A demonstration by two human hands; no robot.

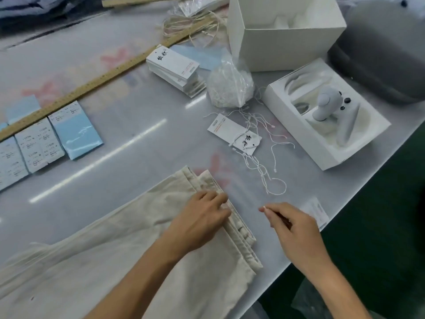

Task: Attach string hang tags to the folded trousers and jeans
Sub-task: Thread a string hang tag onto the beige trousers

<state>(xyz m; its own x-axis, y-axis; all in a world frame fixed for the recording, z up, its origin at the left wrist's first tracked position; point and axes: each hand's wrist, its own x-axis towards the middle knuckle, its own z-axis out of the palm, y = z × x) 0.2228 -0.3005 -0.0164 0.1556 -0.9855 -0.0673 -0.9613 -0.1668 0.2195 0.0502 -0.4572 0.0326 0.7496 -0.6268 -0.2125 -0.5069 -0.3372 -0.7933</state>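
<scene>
Folded cream trousers (128, 245) lie across the near table, waistband toward the right. My left hand (202, 217) rests on the waistband, fingertips touching its edge. My right hand (294, 226) hovers just right of the waistband and pinches a small white string end between thumb and forefinger. A white hang tag (315, 210) lies under or behind that hand near the table edge. Two white hang tags with a string (234, 133) lie further back, beside several loose white strings (264, 166).
A stack of hang tags (174, 67) and a plastic bag of strings (230, 86) sit in the middle. White boxes (285, 35) and a tray holding a controller (326, 111) stand right. A wooden ruler (92, 84) and label sheets (41, 143) lie left. The table edge runs diagonally at the right.
</scene>
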